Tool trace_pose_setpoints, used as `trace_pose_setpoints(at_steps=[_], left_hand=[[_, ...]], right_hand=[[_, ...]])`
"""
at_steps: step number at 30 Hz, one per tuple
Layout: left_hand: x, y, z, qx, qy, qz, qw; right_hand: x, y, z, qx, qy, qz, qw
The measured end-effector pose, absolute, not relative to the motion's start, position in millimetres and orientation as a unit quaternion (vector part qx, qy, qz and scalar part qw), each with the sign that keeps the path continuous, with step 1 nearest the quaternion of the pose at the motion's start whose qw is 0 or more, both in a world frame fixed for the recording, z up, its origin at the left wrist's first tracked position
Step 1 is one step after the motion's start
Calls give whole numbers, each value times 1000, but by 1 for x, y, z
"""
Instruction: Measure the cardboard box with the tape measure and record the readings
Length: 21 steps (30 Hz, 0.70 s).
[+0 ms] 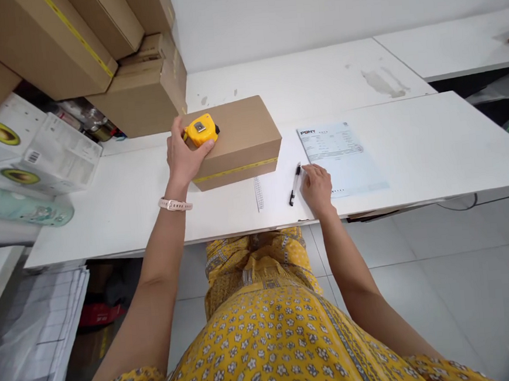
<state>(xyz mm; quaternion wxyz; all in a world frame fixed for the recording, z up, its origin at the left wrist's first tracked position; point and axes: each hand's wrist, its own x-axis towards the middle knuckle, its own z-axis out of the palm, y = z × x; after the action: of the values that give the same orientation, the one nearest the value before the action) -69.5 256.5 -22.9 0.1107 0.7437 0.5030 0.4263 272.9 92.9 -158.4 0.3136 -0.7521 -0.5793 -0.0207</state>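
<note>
My left hand (185, 158) is closed around a yellow tape measure (202, 130), its thumb along the near side. The tape measure rests on top of a closed brown cardboard box (241, 127) with a yellow strip along its front. Palm down, my right hand (318, 186) lies on the papers, fingers loosely bent and holding nothing. Just left of it, a black-and-white pen (295, 184) lies on a white spiral notebook (275, 195). Beside that hand on the right is a printed sheet (344, 160), partly covered by the hand.
Stacked cardboard boxes (136, 94) rise at the back left. White cartons with avocado pictures (35, 149) and a mint-green bottle (21, 203) stand at the left. The white table (432, 153) has its front edge close to my body. A wall (311, 10) is behind.
</note>
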Motion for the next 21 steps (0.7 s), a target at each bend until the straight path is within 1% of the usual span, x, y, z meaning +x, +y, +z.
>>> trace_pose_setpoints(at_steps=[3, 7, 9, 11, 12, 14, 15, 17, 19, 21], left_hand=[[-65, 262, -19, 758, 495, 413, 97], [-54, 258, -2, 747, 514, 407, 112], [-48, 250, 8, 738, 528, 401, 125], [-41, 240, 18, 731, 525, 403, 167], [-37, 236, 23, 728, 513, 404, 207], [-29, 229, 30, 721, 464, 403, 319], [-25, 227, 33, 714, 432, 398, 380], [-17, 226, 37, 694, 378, 383, 477], [-10, 230, 38, 677, 361, 380, 516], [-8, 235, 37, 672, 367, 389, 513]], right_hand=[[274, 94, -160, -745, -579, -14, 331], [274, 93, -162, -743, -570, -6, 352], [273, 91, -156, -741, -550, -17, 385], [270, 93, -142, -729, -519, -48, 444], [268, 96, -130, -714, -506, -65, 480], [259, 107, -98, -666, -503, -70, 546], [252, 115, -80, -637, -516, -45, 572], [236, 136, -41, -577, -562, 60, 590], [216, 158, -6, -535, -593, 191, 571], [197, 177, 19, -511, -603, 319, 523]])
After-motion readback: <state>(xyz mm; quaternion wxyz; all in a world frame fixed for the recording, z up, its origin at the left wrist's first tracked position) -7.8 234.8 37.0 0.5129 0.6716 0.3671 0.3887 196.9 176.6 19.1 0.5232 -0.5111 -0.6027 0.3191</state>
